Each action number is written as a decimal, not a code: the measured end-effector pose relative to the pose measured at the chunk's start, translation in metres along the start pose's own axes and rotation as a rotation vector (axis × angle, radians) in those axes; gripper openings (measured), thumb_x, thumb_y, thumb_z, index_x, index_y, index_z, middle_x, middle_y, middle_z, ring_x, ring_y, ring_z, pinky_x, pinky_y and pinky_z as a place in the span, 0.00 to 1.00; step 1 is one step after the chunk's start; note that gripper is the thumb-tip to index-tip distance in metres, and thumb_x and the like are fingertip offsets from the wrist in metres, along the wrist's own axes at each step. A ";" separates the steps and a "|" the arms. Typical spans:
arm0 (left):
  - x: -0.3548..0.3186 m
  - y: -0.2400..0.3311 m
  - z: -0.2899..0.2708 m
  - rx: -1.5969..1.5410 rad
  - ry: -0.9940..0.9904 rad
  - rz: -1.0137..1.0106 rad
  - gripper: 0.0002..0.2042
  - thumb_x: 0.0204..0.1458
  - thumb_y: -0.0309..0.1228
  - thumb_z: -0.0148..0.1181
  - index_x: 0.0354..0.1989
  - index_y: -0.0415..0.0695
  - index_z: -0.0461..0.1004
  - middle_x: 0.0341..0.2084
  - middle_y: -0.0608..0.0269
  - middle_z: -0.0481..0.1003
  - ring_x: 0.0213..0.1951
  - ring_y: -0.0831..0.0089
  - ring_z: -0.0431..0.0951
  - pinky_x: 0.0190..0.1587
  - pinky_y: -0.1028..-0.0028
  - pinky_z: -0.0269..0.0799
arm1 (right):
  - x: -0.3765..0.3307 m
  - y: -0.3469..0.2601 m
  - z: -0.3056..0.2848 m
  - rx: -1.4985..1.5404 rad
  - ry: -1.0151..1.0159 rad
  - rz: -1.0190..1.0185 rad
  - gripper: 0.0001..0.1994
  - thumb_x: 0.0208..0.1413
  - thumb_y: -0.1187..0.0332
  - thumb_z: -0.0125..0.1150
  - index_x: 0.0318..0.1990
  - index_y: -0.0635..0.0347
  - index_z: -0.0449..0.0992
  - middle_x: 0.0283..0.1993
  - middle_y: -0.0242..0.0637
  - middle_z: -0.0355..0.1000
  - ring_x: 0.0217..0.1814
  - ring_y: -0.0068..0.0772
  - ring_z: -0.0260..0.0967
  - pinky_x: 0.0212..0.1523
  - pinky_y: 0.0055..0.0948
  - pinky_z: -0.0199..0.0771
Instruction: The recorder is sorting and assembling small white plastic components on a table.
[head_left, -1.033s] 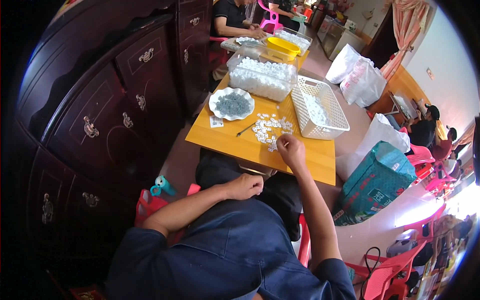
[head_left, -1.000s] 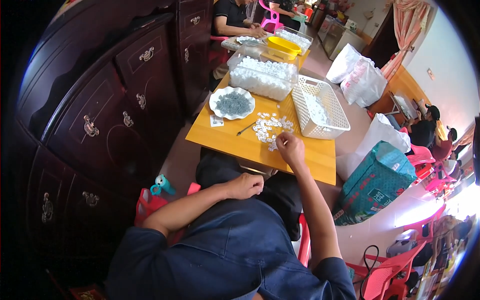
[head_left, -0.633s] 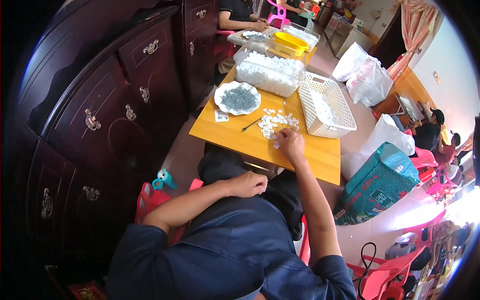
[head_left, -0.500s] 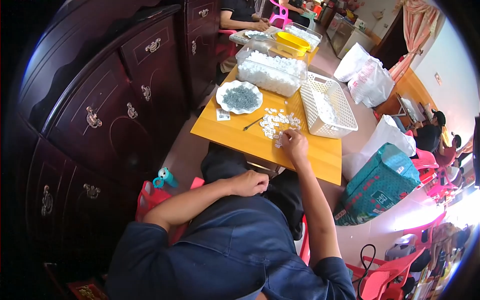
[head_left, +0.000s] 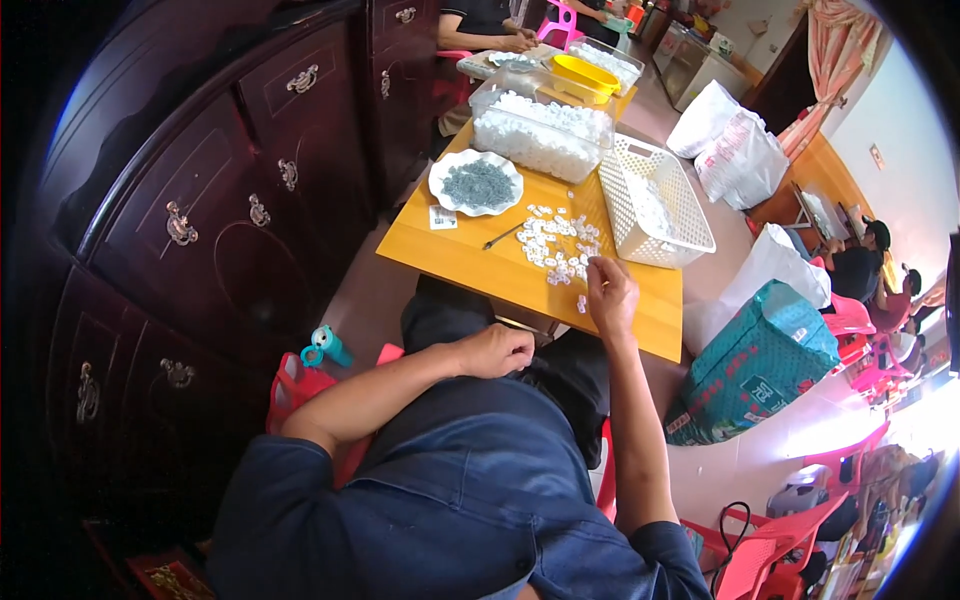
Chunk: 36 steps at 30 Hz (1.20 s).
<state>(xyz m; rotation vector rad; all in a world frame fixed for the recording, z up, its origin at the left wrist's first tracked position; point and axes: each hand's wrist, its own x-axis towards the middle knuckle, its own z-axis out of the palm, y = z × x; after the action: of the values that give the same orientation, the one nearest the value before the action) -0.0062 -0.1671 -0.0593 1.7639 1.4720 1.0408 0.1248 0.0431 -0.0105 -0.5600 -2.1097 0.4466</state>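
Denim fills the near edge of my view, and from it my left hand (head_left: 497, 351) lies curled into a loose fist on my lap just short of the yellow table (head_left: 470, 262), holding nothing I can make out. My right arm runs nearly straight out to the table, its right hand (head_left: 610, 292) bent down with fingertips drawn together over the near end of the scatter of small white pieces (head_left: 560, 245); whether they pinch one I cannot tell. That scatter stretches away from me toward the white plate of grey bits (head_left: 476, 183), a thin dark tool (head_left: 503, 236) slanting beside it, with the white basket (head_left: 655, 205) to the right and a clear tub of white pieces (head_left: 540, 130) beyond.
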 end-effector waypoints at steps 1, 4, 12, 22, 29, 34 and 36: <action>-0.002 -0.001 0.000 -0.003 -0.003 0.001 0.05 0.58 0.28 0.56 0.31 0.40 0.73 0.26 0.57 0.80 0.31 0.62 0.83 0.37 0.67 0.77 | -0.007 -0.003 -0.003 -0.005 -0.033 0.030 0.04 0.56 0.73 0.63 0.37 0.61 0.82 0.32 0.46 0.77 0.32 0.46 0.77 0.34 0.39 0.76; 0.000 0.003 0.001 -0.007 -0.017 -0.014 0.05 0.58 0.28 0.56 0.32 0.40 0.73 0.26 0.57 0.81 0.31 0.63 0.82 0.37 0.67 0.77 | -0.025 0.006 -0.010 -0.068 -0.137 0.110 0.05 0.56 0.71 0.64 0.37 0.61 0.83 0.33 0.46 0.77 0.32 0.46 0.78 0.35 0.39 0.77; 0.002 0.007 -0.004 0.014 -0.045 -0.054 0.07 0.58 0.30 0.57 0.32 0.40 0.75 0.26 0.59 0.81 0.30 0.67 0.82 0.36 0.68 0.76 | -0.036 -0.002 -0.025 -0.194 -0.183 0.218 0.11 0.53 0.60 0.69 0.36 0.59 0.83 0.32 0.45 0.77 0.33 0.47 0.77 0.36 0.41 0.77; 0.005 0.012 -0.006 0.044 -0.082 -0.068 0.08 0.57 0.32 0.57 0.31 0.40 0.76 0.25 0.55 0.81 0.31 0.59 0.83 0.38 0.65 0.78 | -0.042 0.015 -0.015 -0.230 -0.215 0.214 0.11 0.56 0.60 0.66 0.32 0.59 0.80 0.32 0.45 0.78 0.35 0.50 0.77 0.38 0.44 0.77; 0.005 0.008 -0.004 -0.131 0.091 -0.094 0.05 0.60 0.28 0.58 0.34 0.40 0.75 0.25 0.62 0.80 0.26 0.75 0.78 0.31 0.72 0.75 | -0.043 0.021 -0.012 -0.056 -0.143 0.186 0.09 0.61 0.64 0.61 0.37 0.61 0.76 0.34 0.45 0.79 0.31 0.47 0.76 0.35 0.41 0.76; 0.019 0.019 -0.019 -0.419 0.233 -0.179 0.07 0.67 0.28 0.54 0.37 0.39 0.73 0.30 0.64 0.79 0.24 0.83 0.74 0.28 0.81 0.71 | -0.035 0.003 -0.015 0.594 -0.250 0.554 0.08 0.65 0.66 0.59 0.43 0.62 0.74 0.34 0.34 0.77 0.27 0.24 0.69 0.29 0.26 0.71; 0.027 0.034 -0.027 -0.423 0.293 -0.171 0.06 0.66 0.28 0.54 0.37 0.39 0.73 0.30 0.65 0.79 0.24 0.84 0.72 0.28 0.80 0.71 | -0.039 -0.013 -0.020 0.738 -0.251 0.626 0.08 0.66 0.67 0.59 0.45 0.62 0.74 0.34 0.31 0.76 0.27 0.18 0.66 0.29 0.22 0.68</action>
<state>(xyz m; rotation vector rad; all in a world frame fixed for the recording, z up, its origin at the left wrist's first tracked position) -0.0106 -0.1477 -0.0118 1.2075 1.4105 1.4404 0.1582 0.0134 -0.0196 -0.7268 -1.7632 1.6320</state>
